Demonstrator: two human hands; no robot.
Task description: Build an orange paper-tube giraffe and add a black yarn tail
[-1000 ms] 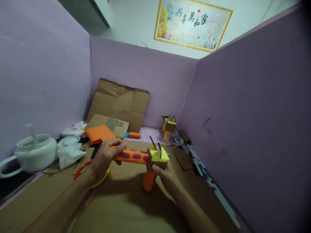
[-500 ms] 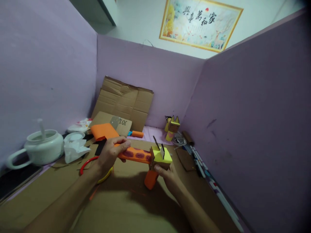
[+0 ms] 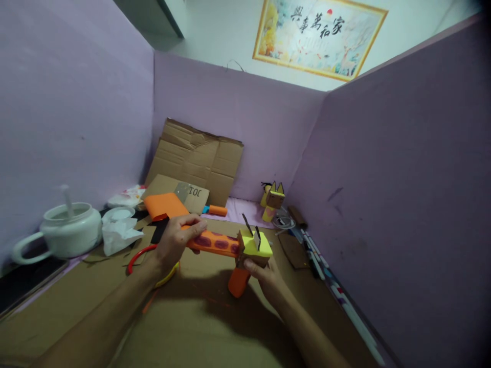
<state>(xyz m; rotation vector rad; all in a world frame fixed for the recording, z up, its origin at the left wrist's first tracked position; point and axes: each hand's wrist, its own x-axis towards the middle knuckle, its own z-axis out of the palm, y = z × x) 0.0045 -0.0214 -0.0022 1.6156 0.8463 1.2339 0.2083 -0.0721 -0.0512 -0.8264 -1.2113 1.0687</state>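
Observation:
My left hand (image 3: 180,239) is closed round an orange paper strip (image 3: 218,243) with dark purple spots. The strip's right end meets a small box-shaped animal head (image 3: 255,248), yellow on top and brown at the sides, with two dark-edged pointed ears standing up. My right hand (image 3: 266,278) grips that head from below and the right, thumb on its front. Beneath the head hangs an orange piece (image 3: 238,282); how it is joined is hidden. Under my left forearm lie scissors with a red and a yellow handle (image 3: 141,255), partly covered.
A white pot (image 3: 71,232) and crumpled tissue (image 3: 119,236) stand at left. Cardboard sheets (image 3: 199,158) lean on the back wall. An orange paper piece (image 3: 164,204), an orange-handled cutter (image 3: 217,210), a yellow paper animal (image 3: 274,199) and several markers (image 3: 316,260) lie around.
Both hands keep their hold on the spotted strip and the head, almost unmoved. The view has shifted very slightly.

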